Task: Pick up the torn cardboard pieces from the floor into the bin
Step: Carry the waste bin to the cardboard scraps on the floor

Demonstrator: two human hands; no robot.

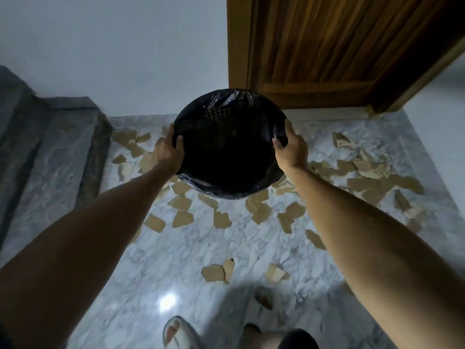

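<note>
Two hands [169, 150] [292, 149] grip one bin [230, 144].

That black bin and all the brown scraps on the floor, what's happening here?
A person is holding a round bin, lined with a black bag, by its rim: left hand on one side, right hand on the other. Torn cardboard pieces are scattered across the marble floor beneath and around it, some near the wooden door. The pieces in view have not been collected yet, and whether anything lies inside the dark bin is hard to tell.
</note>
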